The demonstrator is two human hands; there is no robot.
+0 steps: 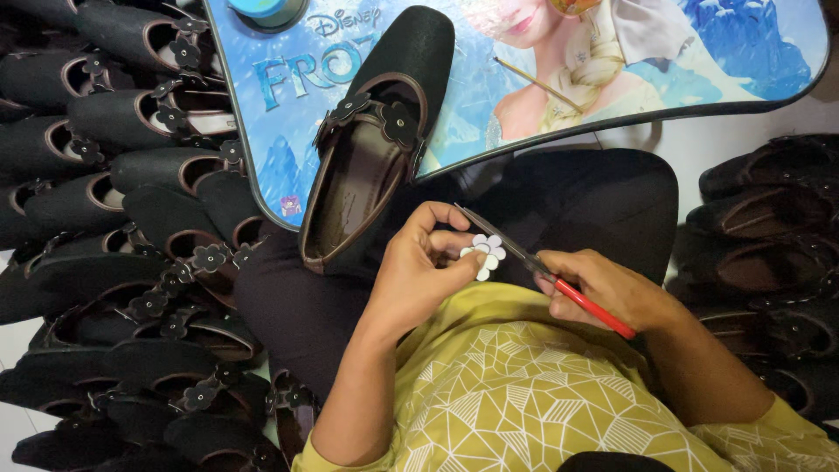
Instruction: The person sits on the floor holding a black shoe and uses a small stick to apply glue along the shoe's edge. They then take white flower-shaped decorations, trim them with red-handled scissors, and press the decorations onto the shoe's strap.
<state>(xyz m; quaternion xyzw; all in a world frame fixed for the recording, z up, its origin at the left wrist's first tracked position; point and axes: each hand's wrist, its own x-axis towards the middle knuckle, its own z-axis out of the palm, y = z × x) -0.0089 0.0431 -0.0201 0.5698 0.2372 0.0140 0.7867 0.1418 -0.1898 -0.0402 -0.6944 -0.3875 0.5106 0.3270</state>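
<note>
At the centre of the frame, just below the middle, we pinch one small white flower-shaped piece (485, 253) between the thumb and fingers of our left hand (419, 271), the fingers curled close around it. Our right hand (603, 288) is closed around the red handle of one thin metal-tipped tool (542, 267), whose point reaches up and left across the flower and touches it or lies right against it; we cannot tell which. Both hands sit above our lap, over dark trousers and a yellow patterned shirt (516, 393). Just above the left hand, one black shoe (376, 131) with a brown lining and two dark flower ornaments on its strap rests tilted, its toe on the blue illustrated tabletop (280, 114) and its heel hanging over the edge toward us. One thin stick (533, 83) lies on the tabletop in the upper middle, and one round blue container (266, 10) shows partly at the top edge. Along the left of the frame lies a heap of black shoes (114, 236), well over a dozen, too overlapped for an exact count. At the right edge is a smaller stack of dark shoes (769, 253), at least four.
</note>
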